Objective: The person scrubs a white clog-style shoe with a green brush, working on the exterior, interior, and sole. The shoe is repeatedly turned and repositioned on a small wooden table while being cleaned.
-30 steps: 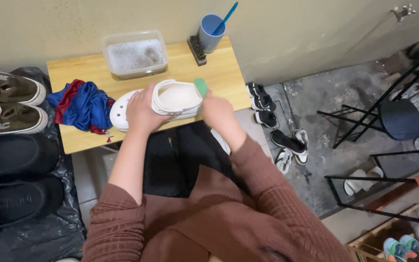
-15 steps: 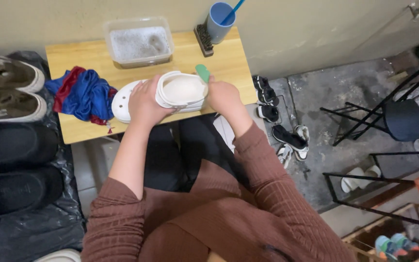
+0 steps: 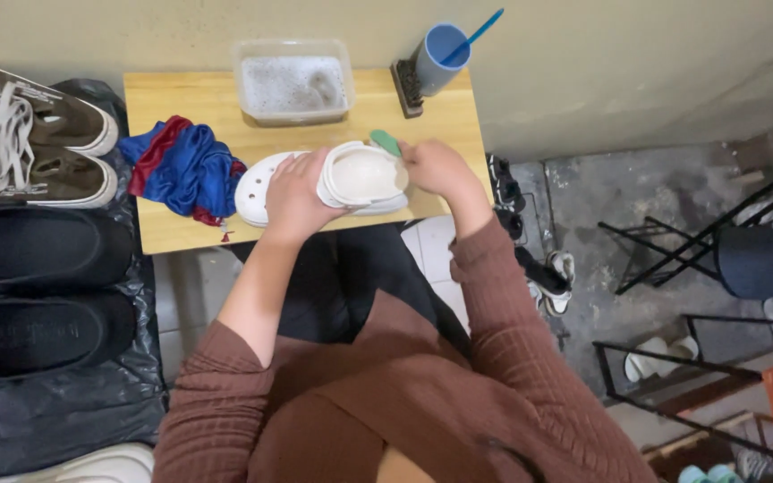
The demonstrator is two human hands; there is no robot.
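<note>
Nearest: brown ribbed sleeves and torso of the person, cut off by the bottom edge.

Left hand: fingers curled over the upper white clog, clamped on its near side; fingertips hidden behind the shoe.

Right hand: fingers closed together on a green brush; only the green tip shows, the rest is hidden in the fist. The tip sits at the clog's far edge; contact cannot be made out.

Upper white clog: tilted on its side, at the front edge of the wooden table, resting on a second white clog, which is mostly covered by the left hand.

Blue and red cloth: bunched, just beside the lower clog.

Black shoes: pair, beside the table on black plastic sheet.

Brown sneakers: pair, toes cut off by the frame edge.

Clear tub: foamy water, contents unclear.

Blue cup: holds a blue stick, lower end hidden. Dark brush leans beside it.

Floor, right: black stool, small shoes, hard to make out.
</note>
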